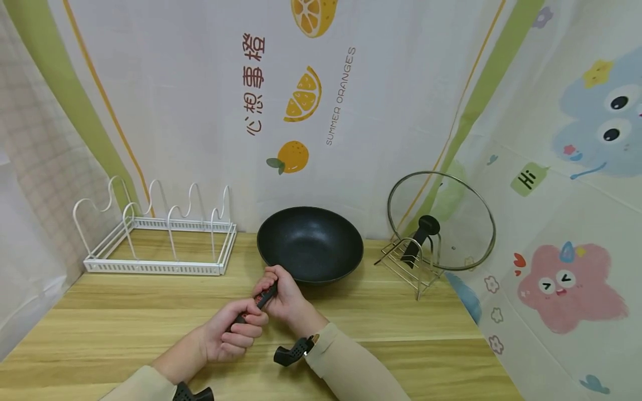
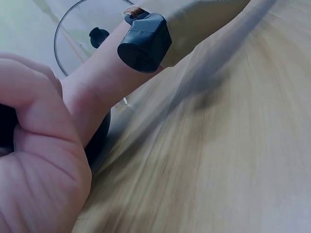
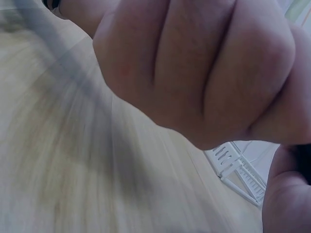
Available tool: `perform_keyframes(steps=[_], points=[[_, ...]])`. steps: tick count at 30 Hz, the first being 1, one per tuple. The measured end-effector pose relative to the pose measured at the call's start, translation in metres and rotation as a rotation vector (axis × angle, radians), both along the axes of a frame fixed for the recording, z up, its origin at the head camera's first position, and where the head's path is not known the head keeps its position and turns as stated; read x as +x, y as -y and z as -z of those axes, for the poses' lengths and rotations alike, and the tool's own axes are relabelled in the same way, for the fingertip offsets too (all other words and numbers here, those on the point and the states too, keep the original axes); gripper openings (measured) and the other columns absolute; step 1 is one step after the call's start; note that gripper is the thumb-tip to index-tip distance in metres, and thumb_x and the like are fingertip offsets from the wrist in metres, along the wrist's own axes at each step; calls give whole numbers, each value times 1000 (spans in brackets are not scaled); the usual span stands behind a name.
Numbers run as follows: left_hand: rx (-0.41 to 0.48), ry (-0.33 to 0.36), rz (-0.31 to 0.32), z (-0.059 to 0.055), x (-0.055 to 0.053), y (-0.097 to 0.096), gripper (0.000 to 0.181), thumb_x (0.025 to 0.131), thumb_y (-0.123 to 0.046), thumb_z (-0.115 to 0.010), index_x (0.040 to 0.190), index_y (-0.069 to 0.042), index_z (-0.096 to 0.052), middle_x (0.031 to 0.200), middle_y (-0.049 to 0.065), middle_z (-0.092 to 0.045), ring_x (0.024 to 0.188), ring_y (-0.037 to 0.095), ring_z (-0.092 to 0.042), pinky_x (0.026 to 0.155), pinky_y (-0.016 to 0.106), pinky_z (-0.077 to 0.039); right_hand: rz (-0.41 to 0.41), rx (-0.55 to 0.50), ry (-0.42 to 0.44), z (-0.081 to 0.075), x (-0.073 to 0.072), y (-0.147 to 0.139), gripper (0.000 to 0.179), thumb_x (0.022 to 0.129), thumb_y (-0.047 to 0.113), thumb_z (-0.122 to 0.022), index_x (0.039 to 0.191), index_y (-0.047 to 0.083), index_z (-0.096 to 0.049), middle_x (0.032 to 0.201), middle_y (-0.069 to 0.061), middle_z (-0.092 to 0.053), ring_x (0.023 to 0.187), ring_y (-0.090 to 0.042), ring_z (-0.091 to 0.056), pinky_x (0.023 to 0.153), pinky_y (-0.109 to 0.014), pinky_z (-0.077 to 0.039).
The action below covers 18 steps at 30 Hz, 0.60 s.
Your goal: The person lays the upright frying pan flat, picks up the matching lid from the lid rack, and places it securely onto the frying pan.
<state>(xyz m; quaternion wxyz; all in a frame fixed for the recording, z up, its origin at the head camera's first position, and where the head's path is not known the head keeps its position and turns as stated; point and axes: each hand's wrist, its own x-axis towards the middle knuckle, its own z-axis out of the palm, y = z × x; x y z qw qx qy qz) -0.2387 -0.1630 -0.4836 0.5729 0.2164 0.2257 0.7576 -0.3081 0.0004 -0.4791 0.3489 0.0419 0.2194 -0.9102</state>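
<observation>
A black wok [image 1: 311,245] shows in the head view at the back of the wooden table, its dark inside facing up and toward me. Both hands hold its dark handle [image 1: 266,295], which has reddish marks. My right hand [image 1: 283,295] grips the part close to the wok's rim. Nearer to me, my left hand [image 1: 236,331] has its fingers curled round the handle's end. In the left wrist view, the left fist [image 2: 43,150] encloses something black. The right hand's curled fingers [image 3: 194,63] fill the top of the right wrist view.
To the left stands a white wire rack [image 1: 155,267] with several upright loops. A glass lid [image 1: 466,223] with a black knob leans upright in a small metal stand [image 1: 418,287] on the right. A printed curtain [image 1: 200,111] hangs behind the wooden table [image 1: 125,323].
</observation>
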Motion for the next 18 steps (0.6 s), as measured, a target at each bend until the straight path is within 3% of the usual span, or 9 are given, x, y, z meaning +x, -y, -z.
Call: perform_keyframes(steps=[10, 18], points=[[-53, -48, -64, -4, -1, -1, 29, 104, -27, -19, 81, -23, -35, 62, -13, -27, 45, -3, -35, 41, 15, -16, 26, 44, -27, -1, -2, 1, 53, 111, 20, -47, 58, 22, -41, 58, 13, -47, 52, -1, -51, 64, -10, -42], [-77, -55, -74, -5, -2, -2, 28, 104, -28, -22, 80, -23, -35, 62, -13, -27, 44, -4, -35, 41, 14, -18, 24, 41, -25, -3, -2, 0, 54, 111, 20, -45, 58, 22, -41, 57, 13, -48, 51, -1, -51, 64, -11, -43]])
